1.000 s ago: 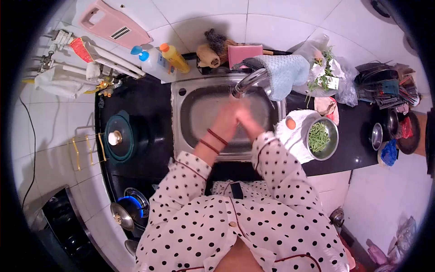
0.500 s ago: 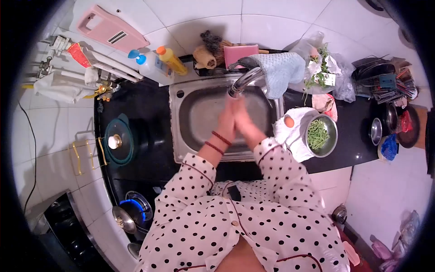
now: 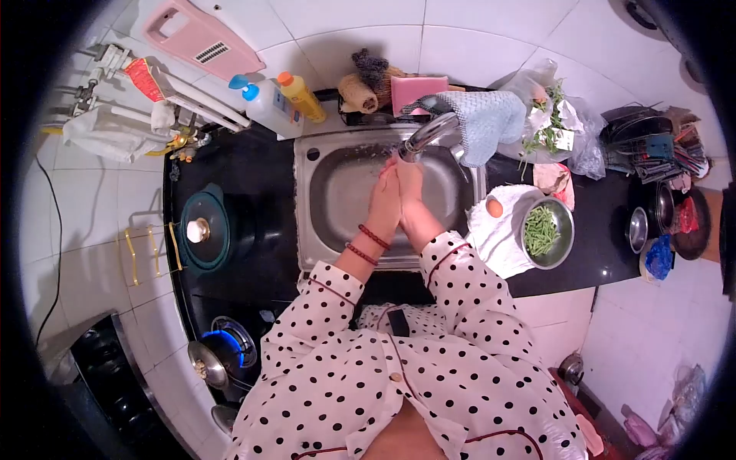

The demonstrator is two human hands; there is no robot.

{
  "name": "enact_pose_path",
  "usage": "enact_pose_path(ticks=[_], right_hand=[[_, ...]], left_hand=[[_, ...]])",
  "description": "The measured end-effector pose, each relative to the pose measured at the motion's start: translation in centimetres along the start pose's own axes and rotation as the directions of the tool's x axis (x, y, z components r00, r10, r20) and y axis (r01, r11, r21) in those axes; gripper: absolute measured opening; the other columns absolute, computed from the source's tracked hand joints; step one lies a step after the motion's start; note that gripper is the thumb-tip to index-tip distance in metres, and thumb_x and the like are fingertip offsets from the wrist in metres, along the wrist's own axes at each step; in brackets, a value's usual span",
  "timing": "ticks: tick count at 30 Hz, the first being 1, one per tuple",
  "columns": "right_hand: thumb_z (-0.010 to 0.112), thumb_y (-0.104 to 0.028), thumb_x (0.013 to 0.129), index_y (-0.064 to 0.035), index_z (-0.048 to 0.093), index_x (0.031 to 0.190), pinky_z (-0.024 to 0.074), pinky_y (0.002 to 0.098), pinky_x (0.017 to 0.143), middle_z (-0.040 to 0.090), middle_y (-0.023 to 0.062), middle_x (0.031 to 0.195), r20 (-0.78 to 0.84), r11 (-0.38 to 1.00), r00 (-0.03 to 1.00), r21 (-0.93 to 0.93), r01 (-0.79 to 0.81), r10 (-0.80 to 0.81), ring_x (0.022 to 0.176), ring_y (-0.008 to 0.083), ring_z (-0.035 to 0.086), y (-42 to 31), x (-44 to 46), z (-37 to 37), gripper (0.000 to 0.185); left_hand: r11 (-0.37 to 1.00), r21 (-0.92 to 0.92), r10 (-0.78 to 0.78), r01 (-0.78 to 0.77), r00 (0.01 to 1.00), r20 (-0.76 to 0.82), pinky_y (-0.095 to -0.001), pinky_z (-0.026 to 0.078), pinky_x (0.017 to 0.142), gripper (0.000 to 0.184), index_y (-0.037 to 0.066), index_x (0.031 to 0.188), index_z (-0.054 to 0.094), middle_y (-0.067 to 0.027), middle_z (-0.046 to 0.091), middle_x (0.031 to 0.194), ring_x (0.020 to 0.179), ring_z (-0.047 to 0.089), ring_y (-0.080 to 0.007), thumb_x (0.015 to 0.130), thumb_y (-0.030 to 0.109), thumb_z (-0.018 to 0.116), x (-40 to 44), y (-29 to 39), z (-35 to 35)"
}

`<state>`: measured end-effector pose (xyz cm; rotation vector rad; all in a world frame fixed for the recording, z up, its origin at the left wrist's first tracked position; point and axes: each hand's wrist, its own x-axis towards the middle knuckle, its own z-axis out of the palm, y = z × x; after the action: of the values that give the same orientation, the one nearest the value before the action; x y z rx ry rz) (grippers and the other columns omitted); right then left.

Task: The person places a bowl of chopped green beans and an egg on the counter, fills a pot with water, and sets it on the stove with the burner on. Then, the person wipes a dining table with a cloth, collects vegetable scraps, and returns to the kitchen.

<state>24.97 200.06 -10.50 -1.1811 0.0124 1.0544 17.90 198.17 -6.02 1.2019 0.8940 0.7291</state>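
My left hand and my right hand are pressed against each other, palm to palm, under the tap. Fingers point toward the spout and look stretched out, though their tips are partly hidden. Water splashes around the fingertips. I see nothing held between the palms. Below both hands is the steel sink. Two red beaded bracelets circle my left wrist. Over the tap's base hangs a light blue cloth.
Right of the sink, a steel bowl of green beans and an egg rest on a white cloth. At left stands a lidded teal pot. A blue gas flame burns lower left, beside a small pan.
The view has shifted slightly, moving the scene a little right. My hands stay together under the tap; they were blurred before and show more sharply now, with splashing water visible.
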Motion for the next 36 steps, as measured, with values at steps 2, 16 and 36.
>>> enact_pose_path(ticks=[2,16,36], right_hand=[[0.052,-0.026,0.092,-0.0013,0.061,0.077,0.0445,0.0324,0.054,0.058,0.0071,0.063,-0.07,0.952,0.973,-0.232,0.198,-0.22,0.052,0.017,0.054,-0.1,0.1,0.3,0.03],[0.043,-0.001,0.093,0.0013,0.059,0.102,0.0475,0.0265,0.081,0.062,0.0066,0.093,0.16,0.885,0.986,0.464,-0.044,-0.035,0.086,0.0151,0.059,-3.6,-7.1,2.1,0.019],[0.056,-0.007,0.087,-0.0014,0.058,0.073,0.0415,0.0255,0.044,0.056,0.0,0.059,0.077,0.96,0.98,-0.199,0.196,-0.184,0.05,0.0081,0.051,-5.0,-3.7,-2.4,0.015]], left_hand=[[0.966,-0.252,-0.08,0.065,0.996,-0.049,-0.0265,0.039,0.093,0.036,0.001,0.12,0.053,-0.0054,0.055,0.121,0.107,0.051,-0.0125,0.097,0.026,0.043,-1.3,2.6,1.3],[0.792,-0.543,-0.179,0.278,0.957,0.229,-0.0271,0.048,0.061,0.03,0.003,0.09,0.058,-0.0037,0.06,0.078,0.067,0.057,-0.0127,0.095,0.032,0.051,3.6,1.9,-0.8],[0.686,-0.522,-0.448,0.506,0.86,0.244,-0.0308,0.045,0.056,0.023,0.005,0.092,0.057,-0.0055,0.064,0.08,0.066,0.059,-0.0175,0.095,0.024,0.045,6.5,-1.3,-0.9]])
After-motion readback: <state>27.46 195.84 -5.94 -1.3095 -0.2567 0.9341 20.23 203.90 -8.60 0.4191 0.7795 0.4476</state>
